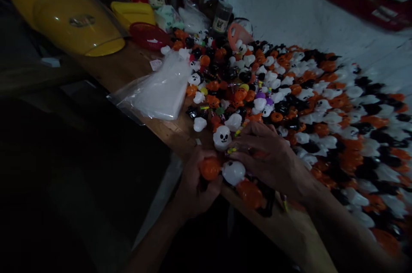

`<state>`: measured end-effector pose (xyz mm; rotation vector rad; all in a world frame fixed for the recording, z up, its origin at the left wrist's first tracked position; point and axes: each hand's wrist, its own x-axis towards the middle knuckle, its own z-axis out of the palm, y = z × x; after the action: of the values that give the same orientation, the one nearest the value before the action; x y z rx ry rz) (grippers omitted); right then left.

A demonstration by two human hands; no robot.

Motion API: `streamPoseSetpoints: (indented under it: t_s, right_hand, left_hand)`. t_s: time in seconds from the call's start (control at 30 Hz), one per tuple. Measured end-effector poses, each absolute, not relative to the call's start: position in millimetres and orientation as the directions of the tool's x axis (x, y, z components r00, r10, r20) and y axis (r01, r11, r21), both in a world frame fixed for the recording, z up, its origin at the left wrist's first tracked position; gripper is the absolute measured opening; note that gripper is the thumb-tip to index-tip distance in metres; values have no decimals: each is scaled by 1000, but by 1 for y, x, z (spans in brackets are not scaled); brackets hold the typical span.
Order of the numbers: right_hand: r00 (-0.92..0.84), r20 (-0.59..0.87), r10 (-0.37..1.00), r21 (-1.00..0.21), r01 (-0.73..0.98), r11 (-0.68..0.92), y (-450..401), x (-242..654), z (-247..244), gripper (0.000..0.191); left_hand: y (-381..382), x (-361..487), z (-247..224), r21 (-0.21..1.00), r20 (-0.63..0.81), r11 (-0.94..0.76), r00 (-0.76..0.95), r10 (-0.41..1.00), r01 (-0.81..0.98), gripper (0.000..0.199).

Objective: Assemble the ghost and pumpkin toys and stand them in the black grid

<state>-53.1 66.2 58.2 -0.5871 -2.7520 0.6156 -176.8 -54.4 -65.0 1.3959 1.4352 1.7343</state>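
Note:
My left hand (pixel 196 187) is closed around a round orange plastic figure (pixel 210 168) at the table's near edge. Above and to the right of it, my right hand (pixel 270 153) has its fingers bent in a pinch on a small yellow-green piece (pixel 231 150), too small to name. A white skull-faced figure (pixel 222 137) stands upright by those fingertips. Between my hands lies a white round figure (pixel 234 172), with another orange figure (pixel 249 193) just below it. What the right palm covers is hidden.
A large pile of white, orange and black Halloween figures (pixel 334 118) spreads to the right. Clear plastic bags (pixel 157 92) lie on the wooden table (pixel 106 65). Behind are a red basket (pixel 148 36), a yellow container (pixel 133 14) and a jar (pixel 222 17); a yellow chair-like shell (pixel 64 15) stands left.

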Motion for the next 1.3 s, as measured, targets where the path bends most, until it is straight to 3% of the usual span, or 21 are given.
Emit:
streamPoseSetpoints:
  t_s: [0.2, 0.43, 0.7, 0.83, 1.13, 1.3]
  right_hand:
    - [-888, 108, 446, -471, 349, 810, 66, -52, 59, 6]
    - [-955, 11, 297, -210, 289, 934, 67, -60, 75, 6]
    - [-980, -72, 184, -119, 192, 974, 68, -67, 83, 9]
    - [-996, -43, 77, -121, 81, 989, 71, -62, 76, 10]
    - [-977, 43, 208, -259, 191, 947, 70, -56, 76, 24]
    - [-990, 35, 138, -208, 128, 970, 72, -59, 73, 16]
  left_hand:
    - [-53, -172, -69, 874, 472, -352, -412, 780, 335, 36]
    - [-58, -175, -70, 916, 365, -241, -418, 832, 321, 35]
    - [-53, -174, -69, 942, 314, -225, -412, 855, 250, 29]
    - [-50, -171, -66, 952, 264, -155, -452, 852, 263, 24]
    - [-50, -178, -60, 982, 171, -118, -434, 885, 146, 21]
    - [-51, -175, -57, 975, 186, -108, -458, 869, 192, 21]
